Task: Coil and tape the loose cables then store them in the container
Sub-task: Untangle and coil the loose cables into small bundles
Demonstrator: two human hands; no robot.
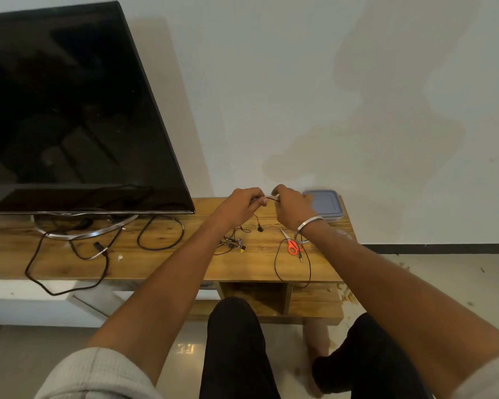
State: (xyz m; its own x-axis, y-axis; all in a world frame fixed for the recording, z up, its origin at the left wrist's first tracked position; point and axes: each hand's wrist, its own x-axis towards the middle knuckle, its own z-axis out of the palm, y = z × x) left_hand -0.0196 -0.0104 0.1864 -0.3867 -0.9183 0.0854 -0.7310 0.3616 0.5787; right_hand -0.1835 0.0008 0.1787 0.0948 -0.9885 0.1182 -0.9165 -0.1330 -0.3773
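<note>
Both hands are raised over the wooden table (167, 254). My left hand (244, 203) and my right hand (293, 204) pinch a thin black earphone cable (271, 199) stretched between them. From the hands the cable hangs down to an earbud (260, 228) and a small tangle (232, 243) on the table. A second thin black cable (277, 266) loops off the table's front edge near its jack plug (300, 257). The lidded grey-blue container (327, 204) sits at the back right, partly behind my right hand.
Orange-handled scissors (291, 244) lie below my right wrist. A large black TV (69, 110) on a curved metal stand (84, 230) fills the left. Thicker black cables (159, 231) trail across the table and over its front edge (67, 289). My knees are below.
</note>
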